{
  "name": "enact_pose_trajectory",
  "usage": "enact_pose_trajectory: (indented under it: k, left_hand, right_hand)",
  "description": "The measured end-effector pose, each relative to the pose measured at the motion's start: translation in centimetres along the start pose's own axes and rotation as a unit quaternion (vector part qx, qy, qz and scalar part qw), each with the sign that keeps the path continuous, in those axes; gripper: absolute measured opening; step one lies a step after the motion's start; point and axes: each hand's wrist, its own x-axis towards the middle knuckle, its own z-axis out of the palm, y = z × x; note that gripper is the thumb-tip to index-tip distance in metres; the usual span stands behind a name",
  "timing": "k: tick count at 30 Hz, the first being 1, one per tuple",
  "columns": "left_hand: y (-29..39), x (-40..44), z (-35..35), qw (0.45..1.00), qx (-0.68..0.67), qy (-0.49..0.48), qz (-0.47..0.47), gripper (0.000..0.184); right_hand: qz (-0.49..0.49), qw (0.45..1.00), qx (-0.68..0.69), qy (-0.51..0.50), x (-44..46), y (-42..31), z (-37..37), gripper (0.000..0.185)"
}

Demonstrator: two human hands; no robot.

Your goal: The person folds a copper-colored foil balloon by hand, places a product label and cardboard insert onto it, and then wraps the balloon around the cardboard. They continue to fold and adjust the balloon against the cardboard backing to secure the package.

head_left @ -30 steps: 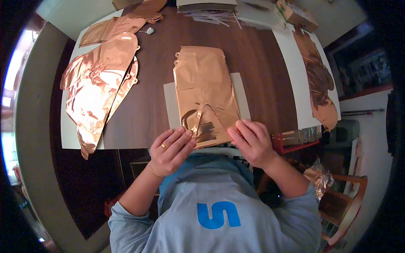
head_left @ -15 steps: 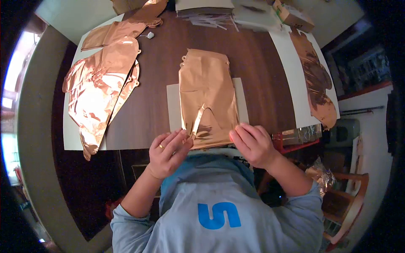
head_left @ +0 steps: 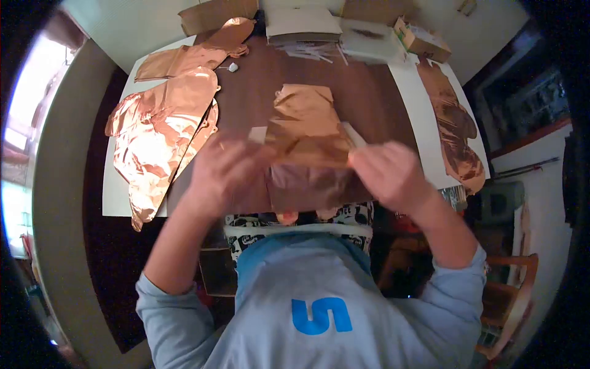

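A flat rose-gold foil balloon (head_left: 304, 117) lies in front of me on the brown table. Its near end is raised and bent away from me. My right hand (head_left: 390, 172) pinches the near right corner. At the near left corner is my left hand (head_left: 227, 166), blurred by motion, its fingers closed on the foil's edge. Corners of a white sheet (head_left: 258, 133) stick out from beneath the balloon on both sides.
More rose-gold foil balloons (head_left: 157, 129) lie on the left over white board. Another foil piece (head_left: 452, 123) lies along the right. At the back stand a white box (head_left: 304, 24), thin white strips (head_left: 307, 52) and a small carton (head_left: 421, 40).
Both hands have moved away from my body and up, lifting the balloon's near end and folding it toward the far end. The view has tilted slightly.
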Motion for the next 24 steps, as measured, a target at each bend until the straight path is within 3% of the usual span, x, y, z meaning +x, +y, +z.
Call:
enact_pose_trajectory:
  k: [4, 7, 9, 12, 21, 24]
  left_hand:
    - [-1.9, 6.7, -5.3, 0.984, 0.125, 0.032, 0.126, 0.038]
    - [-0.2, 6.2, -5.3, 0.967, 0.175, 0.032, 0.183, 0.023]
    - [0.7, 2.8, -2.7, 0.981, 0.103, -0.063, 0.154, 0.025]
    - [2.5, -2.1, 2.2, 0.983, 0.07, -0.085, 0.149, 0.033]
    - [5.2, -4.4, 4.0, 0.986, -0.014, -0.149, 0.076, 0.033]
    - [5.0, -4.4, 4.0, 0.985, -0.076, -0.149, 0.033, 0.034]
  right_hand:
    - [-0.032, 0.989, -0.11, 0.094, 3.6, 3.1, -3.7, 0.026]
    - [-0.03, 0.988, -0.115, 0.097, 2.8, 2.9, -3.3, 0.026]
    - [-0.034, 0.992, -0.099, 0.063, 0.2, 2.0, -0.8, 0.027]
    - [-0.041, 0.998, -0.056, -0.005, -4.5, -0.7, 4.0, 0.029]
    - [0.19, 0.966, -0.035, -0.172, -3.8, -9.0, 3.5, 0.049]
    - [0.19, 0.972, 0.061, -0.125, -3.1, -11.9, 5.4, 0.057]
